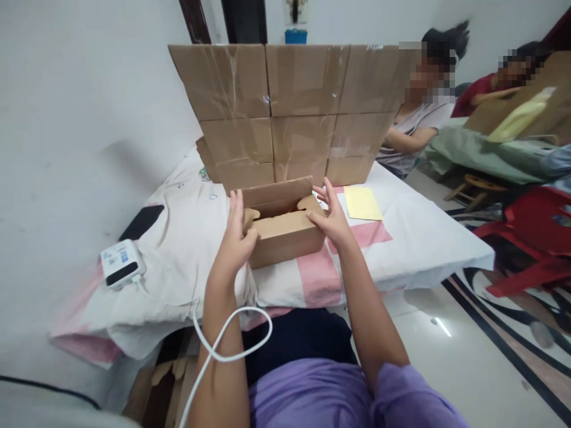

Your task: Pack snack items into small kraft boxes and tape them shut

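Note:
A small brown cardboard box [288, 244] sits on the cloth-covered table in front of me. Its lid [276, 196] stands raised at the back, and the side flaps point inward over the opening. Something reddish shows faintly inside, too little of it to name. My left hand [237, 235] holds the box's left side, with the thumb at the front corner and fingers stretched along the side. On the opposite side, my right hand [332, 217] grips the right end, its thumb on the top edge and its fingers pointing up.
A wall of taped cardboard boxes [298, 113] stands behind. A yellow sheet [363, 203] lies to the right. At left are a white device [122, 261] and a dark flat object [141, 222]. A white cable [232, 356] loops over my left forearm. Two people sit beyond, at right.

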### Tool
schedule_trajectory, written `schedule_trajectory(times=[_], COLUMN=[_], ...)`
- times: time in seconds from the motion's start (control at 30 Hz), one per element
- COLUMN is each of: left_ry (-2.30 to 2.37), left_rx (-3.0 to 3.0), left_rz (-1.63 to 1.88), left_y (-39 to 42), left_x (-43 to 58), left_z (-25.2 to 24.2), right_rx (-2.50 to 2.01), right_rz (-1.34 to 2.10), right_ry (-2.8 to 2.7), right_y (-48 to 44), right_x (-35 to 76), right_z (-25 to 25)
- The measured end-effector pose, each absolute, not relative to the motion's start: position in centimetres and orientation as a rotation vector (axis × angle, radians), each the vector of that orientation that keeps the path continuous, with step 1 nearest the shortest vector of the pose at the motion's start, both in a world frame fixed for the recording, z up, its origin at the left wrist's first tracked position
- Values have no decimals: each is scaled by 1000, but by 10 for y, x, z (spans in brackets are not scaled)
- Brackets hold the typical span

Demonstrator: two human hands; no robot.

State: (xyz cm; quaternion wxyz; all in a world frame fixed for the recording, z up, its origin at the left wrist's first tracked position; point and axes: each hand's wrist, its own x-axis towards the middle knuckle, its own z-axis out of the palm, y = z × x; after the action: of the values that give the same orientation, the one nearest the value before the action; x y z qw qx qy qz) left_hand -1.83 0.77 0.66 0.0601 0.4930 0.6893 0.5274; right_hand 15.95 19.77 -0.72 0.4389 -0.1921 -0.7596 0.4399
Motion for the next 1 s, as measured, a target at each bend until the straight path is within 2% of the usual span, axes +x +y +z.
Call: schedule_trajectory(times=[0.2, 0.37, 0.47, 0.67, 0.83, 0.93, 1.0], left_ry=[2266, 2163, 2281, 2540, 2599, 2541, 2502], left_rx=[1509, 1371, 1336, 1528, 1728, 1792, 1800], left_rz=[1769, 1760, 1770, 1323, 912, 758, 652], left_y=[18, 19, 12, 0, 21, 29, 28], left_x=[-16, -25, -29, -18, 3, 6, 3], left_z=[-1, -4, 0, 24, 43, 48, 47], right_rx=[-535, -377, -277, -368, -444, -401, -359], right_rz=[1038, 1248, 1279, 1037, 844, 867, 1032], right_ry=[-1799, -1852, -1816, -1823, -1788, -1773, -1766], right_y=[192, 203, 209, 199, 164, 154, 166], right_x=[153, 150, 147, 143, 124, 123, 130], right_z=[-19, -19, -17, -15, -13, -13, -14])
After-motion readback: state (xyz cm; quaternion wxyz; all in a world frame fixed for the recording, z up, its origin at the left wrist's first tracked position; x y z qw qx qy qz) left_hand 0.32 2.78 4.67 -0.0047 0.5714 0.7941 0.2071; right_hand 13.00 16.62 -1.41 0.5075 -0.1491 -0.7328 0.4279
